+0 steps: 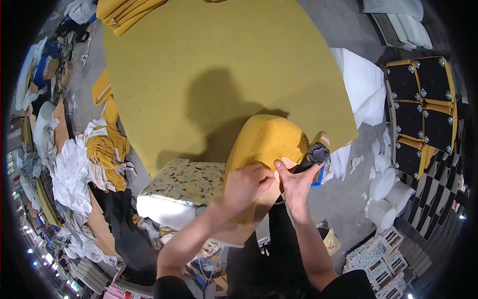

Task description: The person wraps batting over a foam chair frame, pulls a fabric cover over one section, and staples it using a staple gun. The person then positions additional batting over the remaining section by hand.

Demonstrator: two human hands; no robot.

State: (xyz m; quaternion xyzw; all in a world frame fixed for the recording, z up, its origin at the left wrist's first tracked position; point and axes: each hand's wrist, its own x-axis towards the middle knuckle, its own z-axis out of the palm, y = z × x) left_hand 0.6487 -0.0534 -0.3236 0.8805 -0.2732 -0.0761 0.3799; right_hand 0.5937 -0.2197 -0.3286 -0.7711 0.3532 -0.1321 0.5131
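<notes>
A rounded cushion piece covered in yellow ribbed fabric [269, 132] stands at the table's near edge, with a bare tan panel facing me. My left hand [249, 184] is closed, its fingers pinching the edge of the yellow fabric where it meets the panel. My right hand [298, 183] has its fingers around a black staple gun [317, 152], while its thumb reaches toward the fabric edge. The gun's far end points up and away, partly hidden by the hand. Left of the cushion lies a speckled foam block [186, 179] with a white side.
The cushion leans by a large olive-yellow table [269, 60]. Folded yellow fabric [129, 12] lies at its far left. Crumpled fabric [107, 154] and white wrapping [74, 172] heap on the left. Black-backed yellow pieces [418, 99] stack at right, near white rolls [386, 199].
</notes>
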